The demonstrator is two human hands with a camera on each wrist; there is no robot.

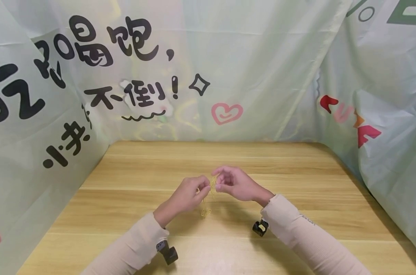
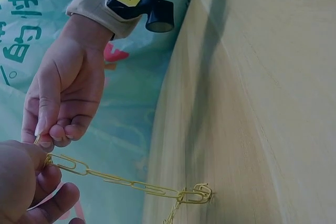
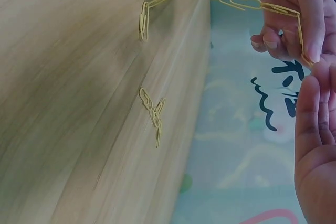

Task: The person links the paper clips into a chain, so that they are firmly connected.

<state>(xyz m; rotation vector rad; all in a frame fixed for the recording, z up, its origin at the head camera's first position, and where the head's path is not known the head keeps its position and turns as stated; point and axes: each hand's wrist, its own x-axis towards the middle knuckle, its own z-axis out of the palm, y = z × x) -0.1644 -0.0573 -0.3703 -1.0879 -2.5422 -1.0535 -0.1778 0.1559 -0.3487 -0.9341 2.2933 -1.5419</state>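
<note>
A chain of linked yellow paper clips [image 2: 131, 184] runs from my left hand [image 1: 188, 194] down to the table. Its lower end [image 1: 205, 212] lies below that hand in the head view. Thumb and fingers of the left hand pinch the chain's top end. My right hand [image 1: 238, 184] meets it fingertip to fingertip. Between its thumb and forefinger it pinches a paper clip [image 2: 37, 139], mostly hidden by the fingers. Both hands are raised over the middle of the table.
Several more yellow paper clips [image 3: 156, 116] lie in a small cluster on the wooden table [image 1: 132, 172]. Printed cloth [image 1: 263, 76] hangs behind the table and along both sides. Each sleeve carries a small black camera [image 1: 260, 227] at the wrist.
</note>
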